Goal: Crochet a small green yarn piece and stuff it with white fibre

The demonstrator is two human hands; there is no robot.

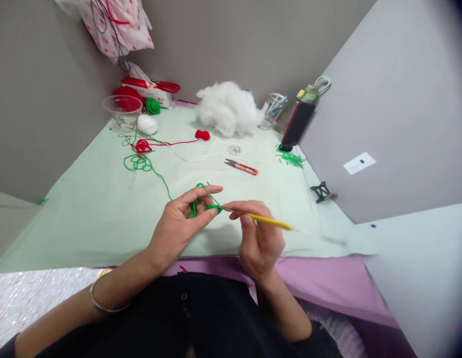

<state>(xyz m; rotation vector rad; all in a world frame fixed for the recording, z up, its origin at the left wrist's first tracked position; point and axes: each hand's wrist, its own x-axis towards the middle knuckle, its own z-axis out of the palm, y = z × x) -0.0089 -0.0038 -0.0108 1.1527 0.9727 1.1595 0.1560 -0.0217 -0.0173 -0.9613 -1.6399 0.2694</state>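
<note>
My left hand (180, 219) pinches a small piece of green crochet work (195, 208) between thumb and fingers, its index finger stretched out with green yarn looped over it. In my right hand (261, 236) is a crochet hook (270, 220) with a yellow handle, held like a pencil. The hook's metal tip meets the green work near my left thumb. From my left hand a strand of green yarn (161, 178) runs back to a loose tangle of green yarn (136, 162) on the table. Part of the crochet work is hidden by my fingers.
Orange thread snips (241, 167) lie beyond my hands, near a small round clear case (234, 149). Further back are white stuffing (229, 109), a red knitted piece (203, 134), a plastic tub (122, 117), and a bottle (309, 93). Green yarn scraps (291, 158) lie right.
</note>
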